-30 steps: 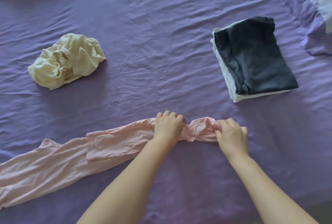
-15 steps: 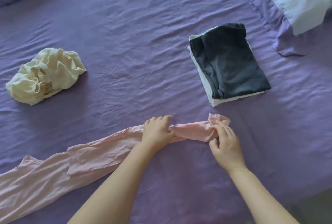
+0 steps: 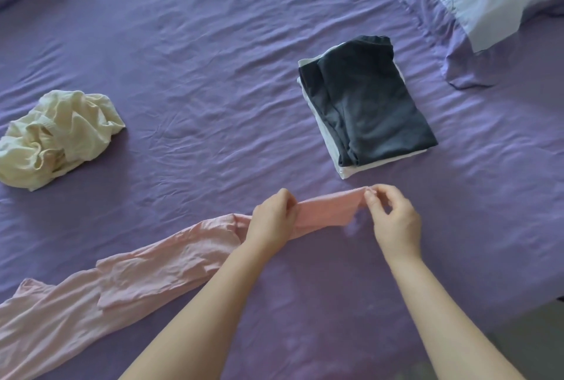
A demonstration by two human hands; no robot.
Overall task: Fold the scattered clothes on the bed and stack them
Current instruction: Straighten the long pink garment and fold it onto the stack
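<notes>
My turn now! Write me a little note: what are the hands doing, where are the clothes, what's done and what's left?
Left hand grips the pink garment mid-length; right hand pinches its end, lifted off the bed.
The rest of the pink garment trails left along the bed.
Done: folded stack, dark piece on top of a white one.
Left: fold the pink garment, then the crumpled cream garment at far left, and stack both.

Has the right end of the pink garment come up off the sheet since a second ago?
Yes. The pink garment's right end, bunched on the sheet earlier, now hangs stretched between both hands, raised toward the folded stack.
</notes>
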